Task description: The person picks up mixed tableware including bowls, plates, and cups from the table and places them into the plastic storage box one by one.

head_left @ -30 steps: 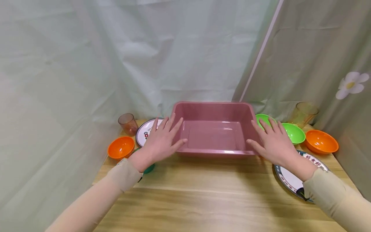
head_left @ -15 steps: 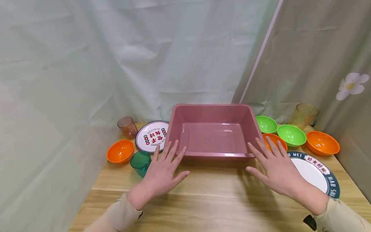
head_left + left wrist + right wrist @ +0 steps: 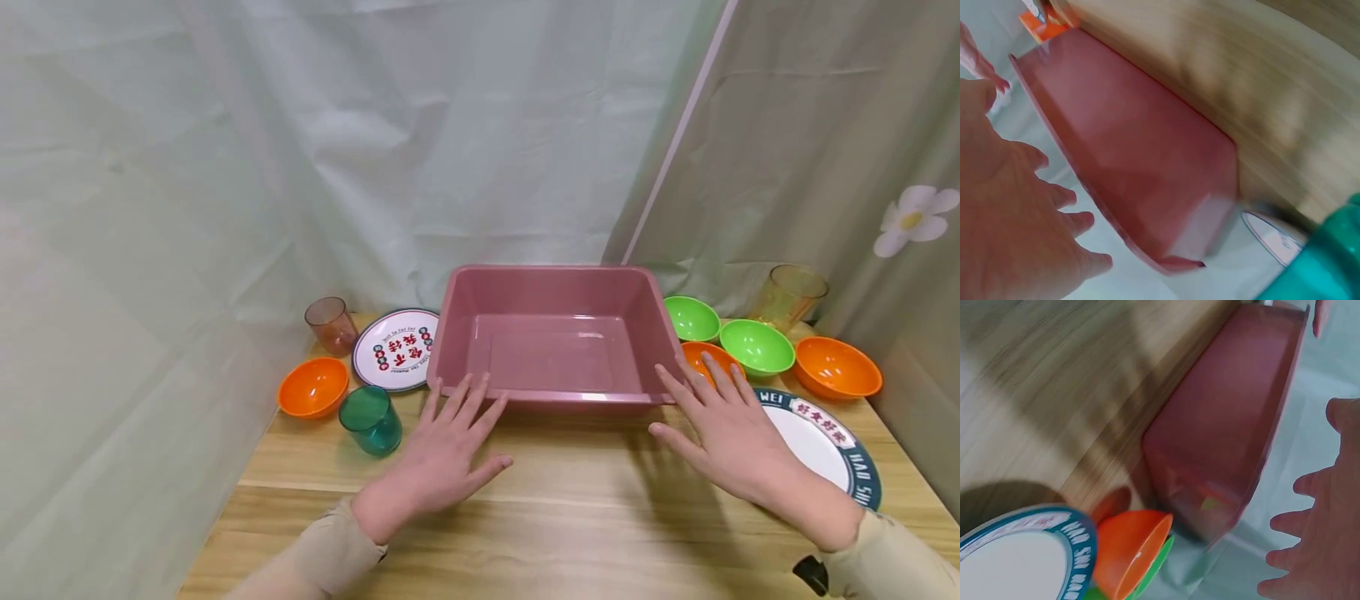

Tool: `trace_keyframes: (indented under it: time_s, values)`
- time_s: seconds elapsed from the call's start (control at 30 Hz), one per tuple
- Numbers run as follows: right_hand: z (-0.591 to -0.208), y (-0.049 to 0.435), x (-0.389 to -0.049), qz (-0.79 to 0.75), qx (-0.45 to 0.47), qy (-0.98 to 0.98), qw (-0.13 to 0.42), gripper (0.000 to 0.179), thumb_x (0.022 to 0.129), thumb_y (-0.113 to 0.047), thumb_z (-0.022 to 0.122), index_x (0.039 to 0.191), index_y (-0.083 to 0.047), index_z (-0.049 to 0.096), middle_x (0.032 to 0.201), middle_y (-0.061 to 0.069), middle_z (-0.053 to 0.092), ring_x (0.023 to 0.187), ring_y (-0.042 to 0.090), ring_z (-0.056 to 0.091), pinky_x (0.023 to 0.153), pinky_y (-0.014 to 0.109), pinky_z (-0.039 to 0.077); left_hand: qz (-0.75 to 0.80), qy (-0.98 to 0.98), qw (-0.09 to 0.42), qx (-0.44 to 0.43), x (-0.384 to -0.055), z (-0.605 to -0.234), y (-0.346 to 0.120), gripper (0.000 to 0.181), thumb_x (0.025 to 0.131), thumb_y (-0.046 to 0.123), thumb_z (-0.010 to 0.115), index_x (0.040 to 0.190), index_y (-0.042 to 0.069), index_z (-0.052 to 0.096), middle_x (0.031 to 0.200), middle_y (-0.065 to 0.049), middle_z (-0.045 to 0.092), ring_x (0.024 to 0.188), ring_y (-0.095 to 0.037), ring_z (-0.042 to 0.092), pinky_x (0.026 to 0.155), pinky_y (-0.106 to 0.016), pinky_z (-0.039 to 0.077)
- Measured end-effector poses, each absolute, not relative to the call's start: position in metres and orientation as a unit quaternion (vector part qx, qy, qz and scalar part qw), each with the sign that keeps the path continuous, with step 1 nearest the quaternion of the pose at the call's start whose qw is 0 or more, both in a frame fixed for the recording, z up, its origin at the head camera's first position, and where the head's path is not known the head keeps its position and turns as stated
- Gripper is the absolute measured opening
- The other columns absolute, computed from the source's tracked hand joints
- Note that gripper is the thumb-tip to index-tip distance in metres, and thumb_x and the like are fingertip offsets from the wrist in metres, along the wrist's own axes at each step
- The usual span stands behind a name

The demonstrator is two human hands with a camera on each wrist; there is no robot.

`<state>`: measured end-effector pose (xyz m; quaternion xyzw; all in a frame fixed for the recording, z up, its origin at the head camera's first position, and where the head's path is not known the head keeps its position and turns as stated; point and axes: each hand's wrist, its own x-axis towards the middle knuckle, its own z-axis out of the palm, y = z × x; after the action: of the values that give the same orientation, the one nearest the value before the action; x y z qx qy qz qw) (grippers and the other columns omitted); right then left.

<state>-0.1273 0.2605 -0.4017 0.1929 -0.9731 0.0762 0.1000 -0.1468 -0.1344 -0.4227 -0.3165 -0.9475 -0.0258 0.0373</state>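
A pink plastic basin [image 3: 555, 354] stands upright at the back of the wooden table, with nothing inside it. My left hand [image 3: 442, 454] hovers palm down before its front left corner, fingers straight and spread. Before the front right corner, my right hand [image 3: 738, 442] is held the same way, apart from the basin in the right wrist view. Neither hand holds anything. Left of the left hand stands a green cup [image 3: 371, 421]. Beneath and beside the right hand lie a white plate with a dark rim [image 3: 817, 446] and an orange bowl [image 3: 708, 358], both partly hidden.
On the left are an orange bowl [image 3: 313, 388], a brownish cup [image 3: 332, 325] and a white plate [image 3: 396, 348] with red lettering. At the right stand two green bowls [image 3: 757, 348], another orange bowl [image 3: 836, 368] and a yellowish cup [image 3: 791, 298]. Curtains [image 3: 517, 133] hang behind.
Both hands have drawn back from over the basin's sides toward the front of the table. The left hand then shifted right, uncovering the green cup and left plate. The basin appears unmoved.
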Motion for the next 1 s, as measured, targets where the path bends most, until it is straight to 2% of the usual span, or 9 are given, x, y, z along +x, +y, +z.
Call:
trace_keyframes:
  time_s: [0.13,0.27,0.43,0.57,0.67,0.8,1.0]
  values:
    - [-0.400,0.282,-0.126,0.094,0.156,-0.980,0.079,0.079,0.102,-0.056,0.053,0.163,-0.012,0.028,0.166,0.022,0.023,0.154,0.045,0.000,0.120,0.054,-0.014,-0.025,-0.932,0.036,-0.361,-0.145,-0.420,-0.120,0.082,0.101,0.072,0.032,0.166,0.027,0.011,0.171,-0.005,-0.006,0.157,-0.027,-0.005,0.122,-0.058,-0.005]
    - [-0.399,0.310,-0.125,0.120,0.112,-0.984,0.074,0.077,0.104,-0.052,0.052,0.161,-0.005,0.031,0.160,0.031,0.030,0.149,0.054,0.010,0.120,0.060,-0.011,-0.014,-0.914,0.044,-0.403,-0.143,-0.415,-0.101,0.081,0.102,0.071,0.031,0.166,0.026,0.011,0.171,-0.005,-0.008,0.156,-0.025,-0.010,0.122,-0.058,-0.005]
    - [-0.402,0.347,-0.120,0.147,0.066,-0.983,0.091,0.069,0.107,-0.044,0.051,0.156,0.002,0.035,0.147,0.038,0.041,0.136,0.061,0.027,0.116,0.071,0.007,0.009,-0.892,0.042,-0.449,-0.140,-0.414,-0.073,0.080,0.102,0.071,0.029,0.166,0.028,0.010,0.172,-0.004,-0.007,0.156,-0.025,-0.009,0.122,-0.058,-0.003]
    - [-0.404,0.375,-0.115,0.167,0.030,-0.983,0.066,0.069,0.108,-0.043,0.048,0.158,0.002,0.030,0.143,0.042,0.042,0.125,0.066,0.031,0.099,0.080,0.022,0.032,-0.876,0.033,-0.481,-0.137,-0.420,-0.049,0.079,0.101,0.073,0.024,0.166,0.030,0.011,0.172,-0.004,-0.004,0.157,-0.026,-0.006,0.123,-0.057,-0.003]
    - [-0.408,0.395,-0.112,0.178,0.010,-0.983,0.040,0.069,0.110,-0.041,0.044,0.156,0.008,0.029,0.139,0.046,0.041,0.119,0.068,0.034,0.091,0.080,0.027,0.049,-0.867,0.020,-0.496,-0.134,-0.423,-0.033,0.079,0.100,0.074,0.018,0.166,0.032,0.010,0.172,-0.003,-0.005,0.157,-0.025,-0.007,0.123,-0.056,-0.005]
    - [-0.413,0.415,-0.110,0.191,-0.005,-0.982,0.012,0.069,0.111,-0.037,0.038,0.146,0.021,0.031,0.135,0.051,0.038,0.116,0.069,0.036,0.091,0.080,0.029,0.063,-0.860,0.007,-0.507,-0.131,-0.423,-0.012,0.079,0.099,0.076,0.015,0.166,0.035,0.005,0.171,-0.001,-0.009,0.156,-0.023,-0.009,0.122,-0.054,-0.009]
    - [-0.418,0.435,-0.113,0.207,-0.030,-0.977,-0.032,0.072,0.113,-0.036,0.029,0.137,0.031,0.031,0.133,0.056,0.032,0.115,0.071,0.037,0.093,0.078,0.031,0.078,-0.856,-0.009,-0.511,-0.128,-0.427,0.018,0.079,0.097,0.078,0.016,0.164,0.039,-0.001,0.171,0.003,-0.012,0.156,-0.020,-0.013,0.122,-0.052,-0.012]
